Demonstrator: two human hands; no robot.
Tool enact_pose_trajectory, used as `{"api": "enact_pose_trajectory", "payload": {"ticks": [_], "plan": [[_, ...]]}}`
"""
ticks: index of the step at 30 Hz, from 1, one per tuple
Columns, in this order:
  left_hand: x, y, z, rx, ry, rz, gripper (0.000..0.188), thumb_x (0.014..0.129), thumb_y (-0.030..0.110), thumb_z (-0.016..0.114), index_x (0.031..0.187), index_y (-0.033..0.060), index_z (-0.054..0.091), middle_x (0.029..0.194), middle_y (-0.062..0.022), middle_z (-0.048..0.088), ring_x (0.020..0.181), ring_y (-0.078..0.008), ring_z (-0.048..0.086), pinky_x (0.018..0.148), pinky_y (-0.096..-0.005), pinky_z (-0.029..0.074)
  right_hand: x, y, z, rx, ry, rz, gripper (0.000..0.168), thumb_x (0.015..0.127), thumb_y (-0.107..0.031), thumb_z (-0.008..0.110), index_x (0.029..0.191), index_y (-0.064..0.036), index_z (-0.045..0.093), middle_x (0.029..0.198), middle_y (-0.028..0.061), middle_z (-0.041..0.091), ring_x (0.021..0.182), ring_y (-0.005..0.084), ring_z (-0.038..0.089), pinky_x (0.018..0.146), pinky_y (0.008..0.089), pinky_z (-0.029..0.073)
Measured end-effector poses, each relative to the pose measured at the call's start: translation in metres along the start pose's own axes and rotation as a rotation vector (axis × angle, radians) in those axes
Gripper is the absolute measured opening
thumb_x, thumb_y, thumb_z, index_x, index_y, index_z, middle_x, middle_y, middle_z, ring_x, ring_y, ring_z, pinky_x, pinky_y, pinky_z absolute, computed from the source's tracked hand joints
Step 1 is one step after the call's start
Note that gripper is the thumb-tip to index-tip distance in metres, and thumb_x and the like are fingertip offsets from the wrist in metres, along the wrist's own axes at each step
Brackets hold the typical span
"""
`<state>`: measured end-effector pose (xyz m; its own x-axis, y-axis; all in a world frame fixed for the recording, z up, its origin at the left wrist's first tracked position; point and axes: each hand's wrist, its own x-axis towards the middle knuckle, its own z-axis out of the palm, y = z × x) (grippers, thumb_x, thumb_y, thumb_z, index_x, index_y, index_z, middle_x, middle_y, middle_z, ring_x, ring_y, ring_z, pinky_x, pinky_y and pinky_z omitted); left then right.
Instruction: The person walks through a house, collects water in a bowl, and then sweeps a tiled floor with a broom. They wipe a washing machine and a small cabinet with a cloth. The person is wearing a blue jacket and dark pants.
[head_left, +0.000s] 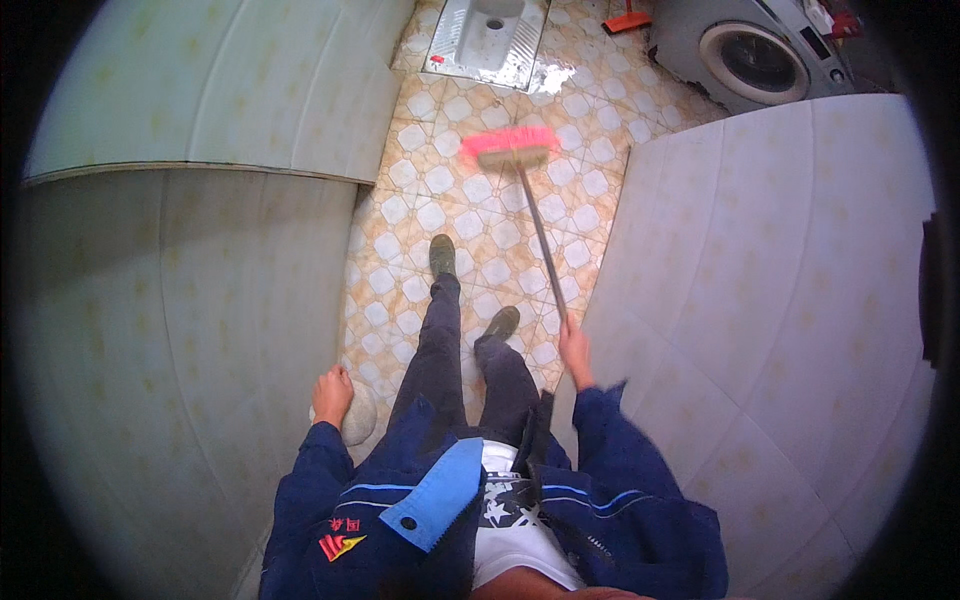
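Note:
My right hand grips the upper end of a slim broom handle. At the handle's far end is a broom head with pink bristles, slightly blurred, on the patterned tile floor ahead of my feet. My left hand hangs by my left side with its fingers curled, and no tool shows in it. Behind that hand, partly covered by it, is a pale rounded object; whether the two touch I cannot tell.
Pale panelled walls flank me, left and right. A metal squat toilet lies ahead, with a shiny wet-looking patch beside it. A front-loading washing machine and an orange broom or squeegee head are at far right.

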<state>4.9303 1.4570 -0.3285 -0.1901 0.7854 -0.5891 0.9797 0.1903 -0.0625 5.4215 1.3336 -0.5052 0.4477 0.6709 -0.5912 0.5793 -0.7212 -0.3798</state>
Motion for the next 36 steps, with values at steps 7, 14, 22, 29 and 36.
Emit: {"api": "enact_pose_trajectory", "payload": {"ticks": [7,14,22,29,36], "plan": [[0.061,-0.005,-0.05,-0.029,0.048,-0.014,0.02,0.089,0.02,0.058,0.093,0.0041,0.069,0.084,-0.0254,0.067,0.081,-0.0451,0.064,0.071,-0.0523,0.051,0.137,-0.126,-0.09,0.129,0.092,-0.085,0.044,0.095,-0.03,0.052,0.137,-0.017,0.053,0.091,0.0249,0.066,0.088,0.0428,0.065,0.075,0.05,0.05],[0.105,-0.009,-0.069,-0.05,-0.016,0.025,0.021,0.091,0.021,0.056,0.093,0.0035,0.067,0.08,-0.0265,0.066,0.078,-0.0454,0.065,0.07,-0.0543,0.052,-0.057,-0.062,-0.096,0.167,-0.015,0.16,0.043,0.096,-0.026,0.053,0.134,-0.006,0.055,0.103,0.0258,0.067,0.096,0.0341,0.068,0.083,0.0399,0.05],[0.145,-0.009,-0.077,-0.029,-0.084,-0.007,0.022,0.091,0.023,0.054,0.093,0.0049,0.068,0.082,-0.0259,0.067,0.078,-0.0456,0.065,0.07,-0.0544,0.052,0.025,-0.115,-0.061,0.147,-0.055,0.165,0.045,0.096,-0.027,0.052,0.135,-0.003,0.053,0.089,0.0252,0.067,0.078,0.0284,0.066,0.073,0.0396,0.05],[0.187,0.001,-0.126,-0.021,-0.015,0.053,0.022,0.092,0.021,0.054,0.092,0.0024,0.067,0.081,-0.0266,0.066,0.078,-0.0464,0.064,0.069,-0.0555,0.051,0.271,-0.245,-0.113,-0.016,0.14,-0.154,0.038,0.096,-0.031,0.051,0.128,-0.014,0.057,0.09,0.0281,0.065,0.085,0.0464,0.064,0.071,0.0546,0.05],[0.185,0.014,-0.143,-0.144,0.006,-0.074,0.022,0.09,0.019,0.055,0.091,0.0013,0.068,0.083,-0.0277,0.066,0.08,-0.0458,0.064,0.071,-0.0543,0.051,0.159,-0.254,-0.138,-0.062,-0.024,-0.149,0.041,0.094,-0.028,0.057,0.133,-0.016,0.057,0.094,0.0282,0.065,0.088,0.0433,0.065,0.076,0.0504,0.051]]}}
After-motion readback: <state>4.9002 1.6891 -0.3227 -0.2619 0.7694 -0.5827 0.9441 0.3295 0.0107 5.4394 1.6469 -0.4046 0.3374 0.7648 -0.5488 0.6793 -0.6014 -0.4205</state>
